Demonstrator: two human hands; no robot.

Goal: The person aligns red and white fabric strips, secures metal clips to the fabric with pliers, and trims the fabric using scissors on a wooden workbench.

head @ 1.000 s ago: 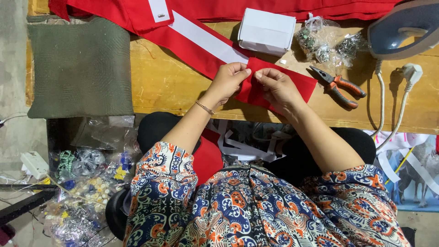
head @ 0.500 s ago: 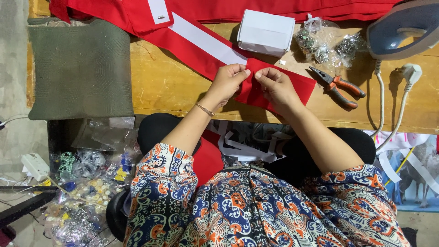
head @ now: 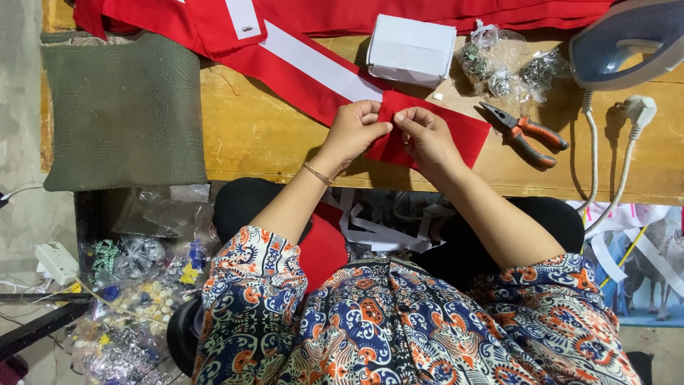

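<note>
- Left hand (head: 354, 130) and right hand (head: 426, 135) at frame centre, fingers pinching red fabric strip (head: 467, 135) together.
- Lying on wooden counter (head: 271, 135).
- Pliers (head: 526, 132) just right; white box (head: 413, 50) above.

my left hand (head: 354, 130) & right hand (head: 425, 137) meet fingertip to fingertip, both pinched shut, forearms angled inward, wrists bent.

One head camera looks steeply down, close, over a wooden table (head: 271, 135).
</note>
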